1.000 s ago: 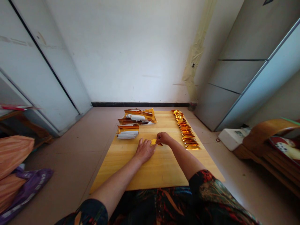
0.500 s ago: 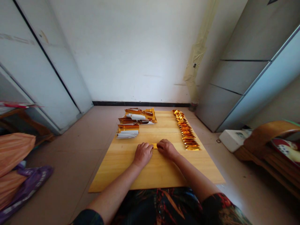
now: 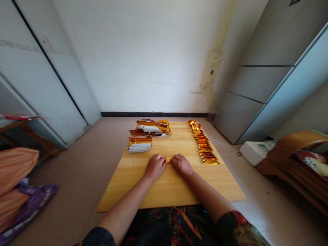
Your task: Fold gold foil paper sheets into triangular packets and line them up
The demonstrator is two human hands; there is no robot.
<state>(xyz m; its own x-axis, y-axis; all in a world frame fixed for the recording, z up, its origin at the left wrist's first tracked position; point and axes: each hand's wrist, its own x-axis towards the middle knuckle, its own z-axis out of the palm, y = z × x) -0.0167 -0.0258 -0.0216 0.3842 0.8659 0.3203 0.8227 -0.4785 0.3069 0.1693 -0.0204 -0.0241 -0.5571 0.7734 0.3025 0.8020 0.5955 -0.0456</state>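
Note:
A small piece of gold foil paper (image 3: 168,160) lies at the middle of the wooden board (image 3: 174,191), mostly covered by my fingers. My left hand (image 3: 155,166) is closed on its left end, fingers bent over it. At the right end, my right hand (image 3: 181,164) grips it with curled fingers. Only a short gold strip shows between the hands. Folded gold foil pieces (image 3: 205,145) form an overlapping row along the board's right side. To the left lie a stack of gold and white sheets (image 3: 139,143) and a looser pile of gold foil sheets (image 3: 164,125) behind it.
A white wall (image 3: 153,61) rises behind the board. A grey refrigerator (image 3: 258,78) stands at the back right, with a white box (image 3: 253,152) and a wooden seat (image 3: 294,164) nearer. Orange and purple bags (image 3: 28,201) lie on the left floor.
Both hands have shifted very slightly to the left and remain on the gold foil paper. The stacks and the row look unmoved.

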